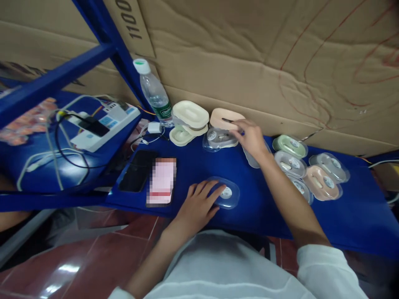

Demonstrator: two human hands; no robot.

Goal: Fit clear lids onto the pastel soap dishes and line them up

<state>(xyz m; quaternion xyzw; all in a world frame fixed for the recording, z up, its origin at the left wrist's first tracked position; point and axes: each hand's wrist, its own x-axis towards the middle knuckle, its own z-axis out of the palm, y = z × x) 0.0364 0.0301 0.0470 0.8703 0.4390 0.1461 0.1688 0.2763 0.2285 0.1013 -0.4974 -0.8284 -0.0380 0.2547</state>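
Note:
My left hand [199, 203] lies with its fingers spread on a clear plastic lid [229, 193] that bears a round white label, near the table's front edge. My right hand [251, 137] reaches to the back and pinches the right edge of a peach-coloured oval dish [222, 117] with a dark slot in it. Under that dish sits a grey dish [220, 137] in clear plastic. Left of them are a cream dish [190, 114] and a pale green one [181, 136]. Another clear piece [252, 158] is partly hidden below my right wrist.
Several lidded dishes in green [289, 145], grey and peach [321, 182] stand at the right. On the left are a water bottle [156, 97], two phones, a white charger [155, 127] and a power strip [106, 126] with cables. Cardboard [233, 54] rises behind the blue table.

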